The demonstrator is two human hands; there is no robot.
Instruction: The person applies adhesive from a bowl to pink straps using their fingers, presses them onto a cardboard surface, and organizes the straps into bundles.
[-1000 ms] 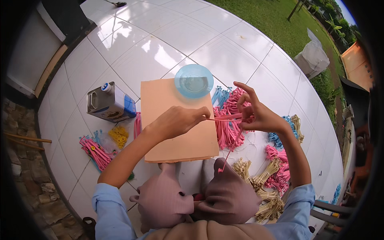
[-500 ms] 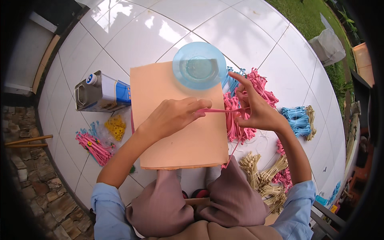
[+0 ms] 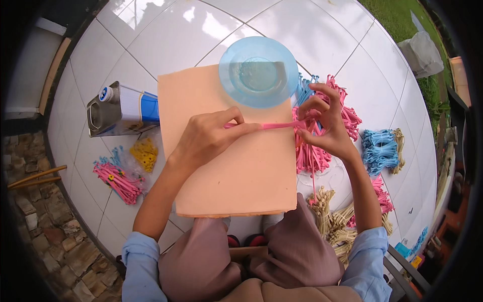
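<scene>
A pink cord (image 3: 282, 125) is held over the board (image 3: 231, 181), with its long axis run from left to right and tipped slightly upward toward the right. It is drawn out nearly straight between the two hands, and the board's right edge is crossed by it near its right-hand end. By the left hand (image 3: 207, 135), which is placed over the upper middle of the board, the cord is pinched between thumb and forefinger, so that the stretched part lies directly to the right of that grip. The right hand (image 3: 329, 123) is held just beyond the board's right edge, with its fingers curled and spread away from the thumb; the cord is met there, but whether it is gripped or only looped cannot be told. From the right hand a loose tail is hung toward the board's lower right corner, outside the edge, so this hand is the nearer to it. The bowl (image 3: 232, 88) is set over the board's upper right corner, beyond the cord and apart from it. Beneath the right hand, a pink bundle (image 3: 313, 160) is laid along the right edge.
</scene>
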